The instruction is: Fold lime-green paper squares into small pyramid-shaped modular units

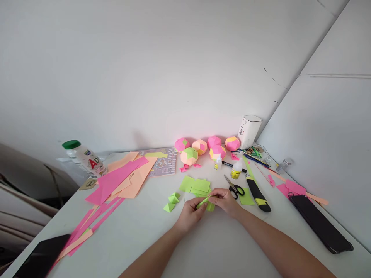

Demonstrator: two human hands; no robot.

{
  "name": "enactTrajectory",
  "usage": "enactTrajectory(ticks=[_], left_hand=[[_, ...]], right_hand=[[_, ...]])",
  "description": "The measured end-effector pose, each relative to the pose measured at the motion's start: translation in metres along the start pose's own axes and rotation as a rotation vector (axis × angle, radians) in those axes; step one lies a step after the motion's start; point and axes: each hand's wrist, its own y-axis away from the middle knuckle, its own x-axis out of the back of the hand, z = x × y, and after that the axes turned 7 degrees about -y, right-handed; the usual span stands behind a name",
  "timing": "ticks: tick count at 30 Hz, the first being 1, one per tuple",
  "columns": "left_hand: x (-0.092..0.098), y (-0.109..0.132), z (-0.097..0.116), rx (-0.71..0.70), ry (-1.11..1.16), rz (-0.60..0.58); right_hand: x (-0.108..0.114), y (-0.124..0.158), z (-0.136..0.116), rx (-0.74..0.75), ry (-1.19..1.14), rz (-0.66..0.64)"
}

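Observation:
A piece of folded green paper (pixel 202 202) is pinched between my two hands over the middle of the table. The fingers of my left hand (pixel 191 213) are closed on its left part, while my right hand (pixel 224 200) grips its right end. Just beyond and partly beneath the hands lie several flat green paper squares (pixel 199 186). To the left of my left hand sit a few small folded green paper pieces (pixel 173 198). Black-handled scissors (pixel 234 186) rest beyond my right hand, beside a yellow-and-black utility knife (pixel 257 195).
Along the wall stand several faceted paper balls (pixel 189 156) and a white container (pixel 249 131). Two glue bottles (pixel 237 169) are at the centre right. Pink and orange paper sheets (pixel 116 181), a green-capped bottle (pixel 87 158) and a phone (pixel 42 256) occupy the left; a black case (pixel 320 222) lies right.

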Motion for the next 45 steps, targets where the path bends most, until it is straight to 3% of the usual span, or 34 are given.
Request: enactTrajectory(ticks=[6,11,14,25,31,45], left_hand=[[0.0,-0.002,-0.003,-0.041,0.07,0.017],[0.001,-0.005,-0.004,0.005,0.116,0.001],[0.002,-0.006,-0.003,0.02,0.158,0.05],[0.001,-0.006,-0.002,0.008,0.133,0.088],[0.001,-0.009,-0.005,-0.029,0.179,0.169],[0.0,-0.009,-0.001,-0.018,0.25,0.206]], right_hand=[[0.001,0.0,0.0,-0.011,-0.009,-0.003],[0.0,0.0,-0.002,-0.025,-0.004,0.034],[-0.003,0.003,-0.007,-0.015,0.029,0.03],[-0.009,0.006,-0.005,0.166,0.303,-0.015],[-0.007,0.006,-0.001,0.084,0.246,0.026],[-0.006,0.007,-0.002,0.017,0.146,-0.033]])
